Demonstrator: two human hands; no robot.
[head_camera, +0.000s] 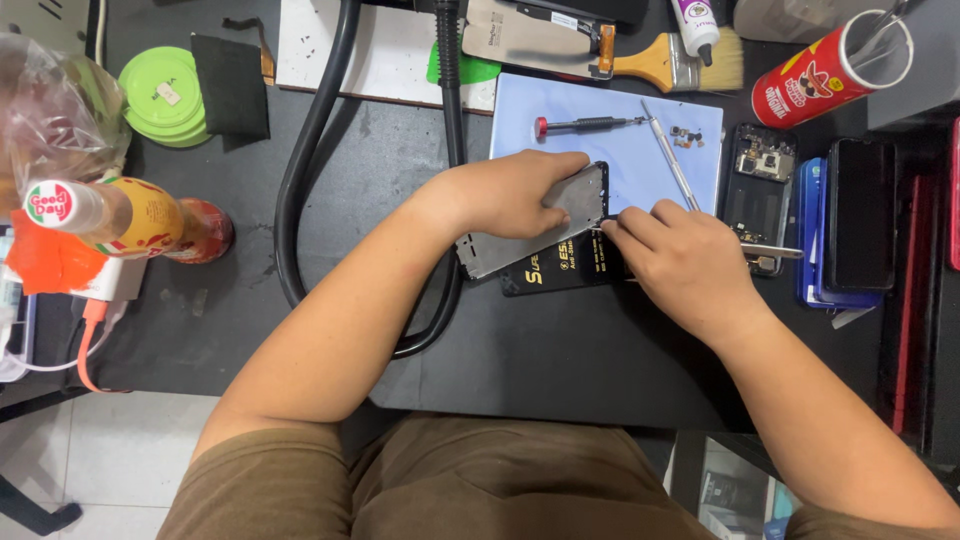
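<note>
My left hand (515, 193) grips a grey metal phone frame (575, 205) by its upper edge, tilted over a black card with yellow print (560, 275). My right hand (680, 255) touches the frame's right edge with its fingertips and holds thin metal tweezers (775, 251) that stick out to the right. Both hands work over the near edge of a light blue mat (620, 150). On the mat lie a red-capped screwdriver (585, 125), a thin metal pry tool (668, 150) and some small parts (686, 134).
An opened phone body (760, 175) lies right of the mat, beside stacked phones (855, 215). A red snack can (830, 70), a paintbrush (670, 60) and a glue bottle (695, 25) sit behind. Black hoses (310, 150) curve across the dark table; bottles (130, 225) and green lids (165, 95) stand left.
</note>
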